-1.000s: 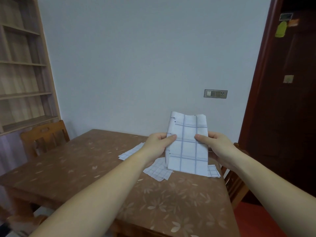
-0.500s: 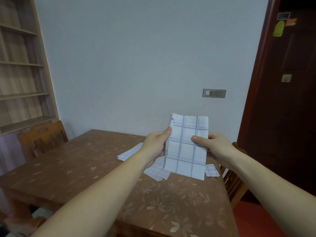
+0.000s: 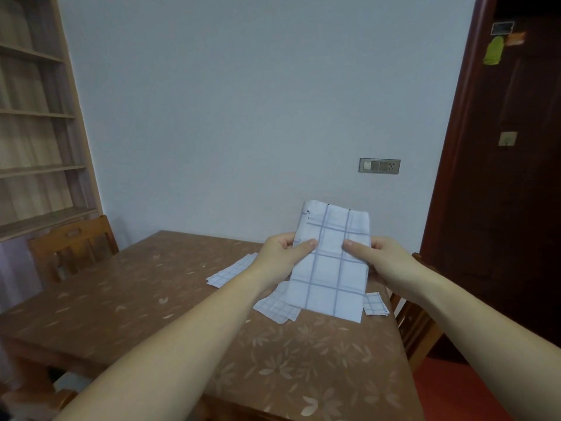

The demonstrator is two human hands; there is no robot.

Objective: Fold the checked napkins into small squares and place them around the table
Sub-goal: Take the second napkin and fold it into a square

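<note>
Grip has resettled: left hand [image 3: 280,257] and right hand [image 3: 387,260] now both pinch the checked napkin [image 3: 331,275] at mid-height, thumbs in front, holding the long strip upright above the table [image 3: 136,299] toward 1 o'clock. That likely readies the crosswise fold into a square. Loose napkins [image 3: 274,308] lie beneath, at 7 o'clock.

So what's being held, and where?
One checked napkin, upright above the table: left hand pinches its left edge, right hand its right edge, mid-height.

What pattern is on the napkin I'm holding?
The napkin is white with blue checks; head view.
</note>
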